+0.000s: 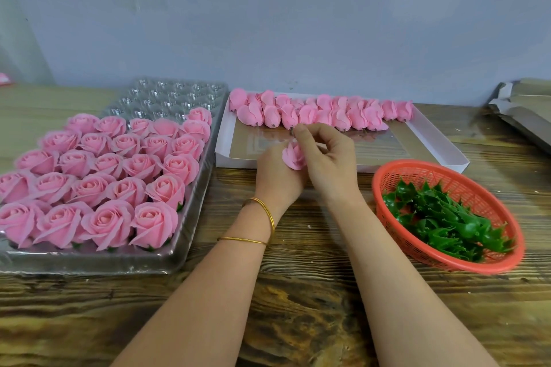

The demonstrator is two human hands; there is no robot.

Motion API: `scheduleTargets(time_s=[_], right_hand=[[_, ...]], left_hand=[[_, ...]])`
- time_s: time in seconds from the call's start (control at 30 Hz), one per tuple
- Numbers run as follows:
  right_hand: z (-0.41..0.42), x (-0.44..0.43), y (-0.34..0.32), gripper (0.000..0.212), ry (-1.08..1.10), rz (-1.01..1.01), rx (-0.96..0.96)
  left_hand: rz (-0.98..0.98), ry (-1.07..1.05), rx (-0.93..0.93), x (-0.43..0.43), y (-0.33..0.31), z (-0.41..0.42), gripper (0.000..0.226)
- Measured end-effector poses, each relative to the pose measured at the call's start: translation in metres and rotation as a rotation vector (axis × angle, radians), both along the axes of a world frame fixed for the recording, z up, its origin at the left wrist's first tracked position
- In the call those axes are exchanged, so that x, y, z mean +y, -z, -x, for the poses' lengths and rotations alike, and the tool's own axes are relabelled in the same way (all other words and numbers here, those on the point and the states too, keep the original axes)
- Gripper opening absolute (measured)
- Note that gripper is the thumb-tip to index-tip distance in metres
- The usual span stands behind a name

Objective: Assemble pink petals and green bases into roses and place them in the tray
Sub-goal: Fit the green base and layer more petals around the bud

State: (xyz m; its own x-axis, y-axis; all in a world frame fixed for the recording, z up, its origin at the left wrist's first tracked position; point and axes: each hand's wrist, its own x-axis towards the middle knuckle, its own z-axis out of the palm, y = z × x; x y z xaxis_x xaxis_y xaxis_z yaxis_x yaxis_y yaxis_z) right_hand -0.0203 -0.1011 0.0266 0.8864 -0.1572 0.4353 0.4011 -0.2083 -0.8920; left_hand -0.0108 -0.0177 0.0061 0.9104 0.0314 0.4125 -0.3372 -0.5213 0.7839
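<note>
Just right of the clear moulded tray (167, 95) of pink roses (89, 188), the left hand (277, 171) curls round a ruffled pink petal bud (293, 156); the right hand (331, 164) pinches its top. Farther right, spiky green bases (441, 217) fill a red mesh basket (441, 171).

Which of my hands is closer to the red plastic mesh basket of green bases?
Right. The right hand sits just left of the red plastic mesh basket; the left hand, holding a pink petal bud, lies on the right hand's far side.
</note>
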Motion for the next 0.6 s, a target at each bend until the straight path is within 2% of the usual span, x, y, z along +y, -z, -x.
scheduleTargets(time_s=[0.1, 0.23, 0.4, 0.6], right_hand=[[-0.001, 0.001, 0.006, 0.026, 0.069, 0.128, -0.073], [0.0, 0.004, 0.012, 0.026, 0.111, 0.256, -0.199], [-0.001, 0.004, 0.014, 0.018, 0.043, 0.252, -0.135], [-0.002, 0.005, 0.013, 0.007, -0.109, 0.174, -0.006]], left_hand=[[-0.097, -0.021, -0.008, -0.001, 0.001, 0.001, 0.021], [-0.09, -0.021, 0.026, -0.001, 0.005, -0.002, 0.022], [0.009, -0.023, 0.037, -0.001, 0.004, 0.0, 0.028], [0.054, -0.049, -0.063, -0.003, 0.001, 0.003, 0.027]])
